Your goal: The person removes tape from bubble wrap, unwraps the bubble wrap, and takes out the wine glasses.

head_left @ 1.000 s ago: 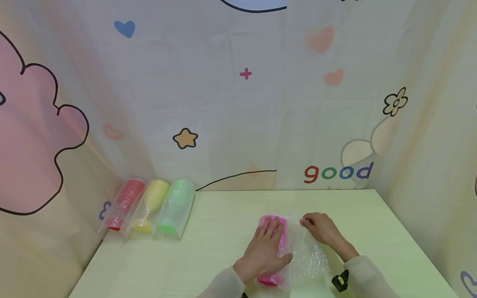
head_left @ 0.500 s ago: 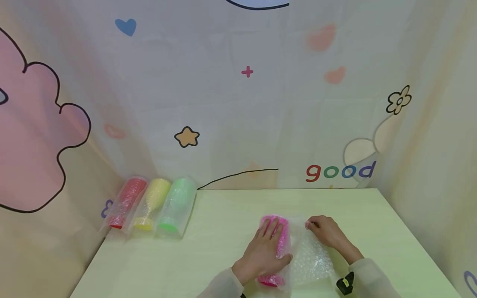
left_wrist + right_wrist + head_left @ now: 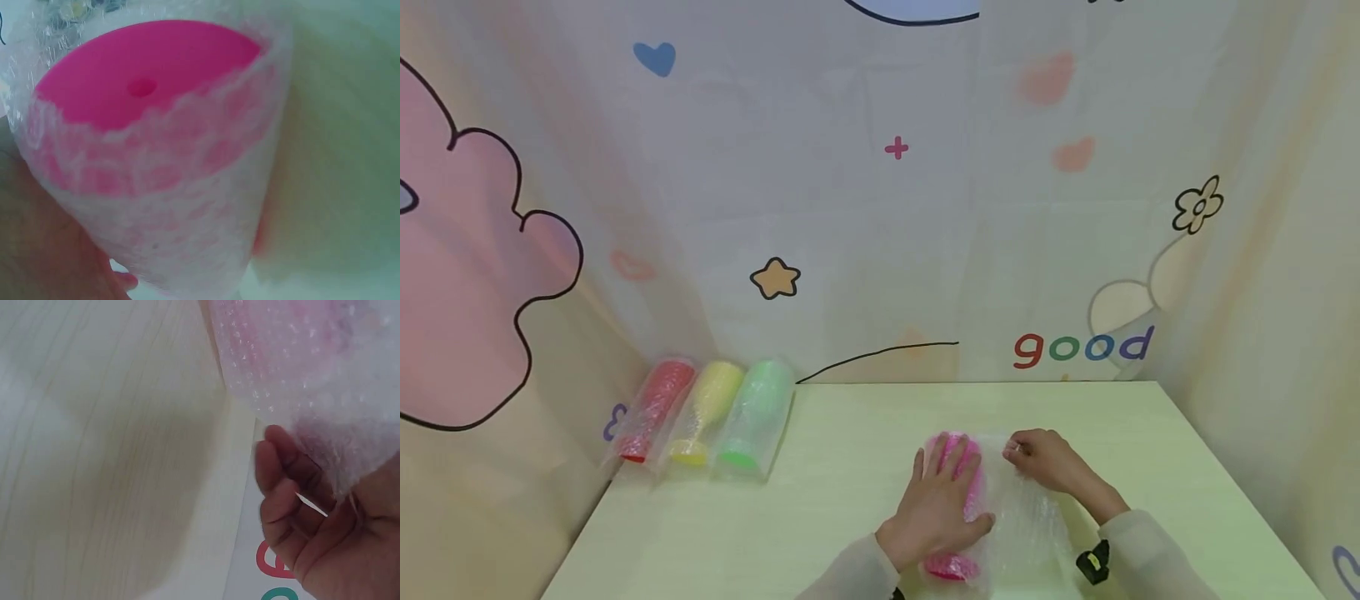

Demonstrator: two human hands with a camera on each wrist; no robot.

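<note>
A pink cup-like object [image 3: 953,568] lies wrapped in clear bubble wrap on the table. My left hand [image 3: 931,510] rests flat over it, fingers spread. In the left wrist view the pink round base [image 3: 150,69] with a small hole shows through the wrap's open end. To the right, my right hand [image 3: 1048,461] pinches the far edge of the loose bubble wrap [image 3: 1026,525]. The right wrist view has the sheet [image 3: 281,369] gathered between the thumb and curled fingers of the right hand [image 3: 337,531].
Three bubble-wrapped objects, red [image 3: 655,408], yellow [image 3: 711,408] and green [image 3: 756,417], lie side by side at the table's back left. A printed curtain [image 3: 850,200] hangs behind the table [image 3: 760,533]. A black item [image 3: 1093,562] is at the right wrist.
The right hand has shifted slightly left with the sheet's edge since half a second ago. The left hand has moved slightly right on the pink object, its fingers spread wider.
</note>
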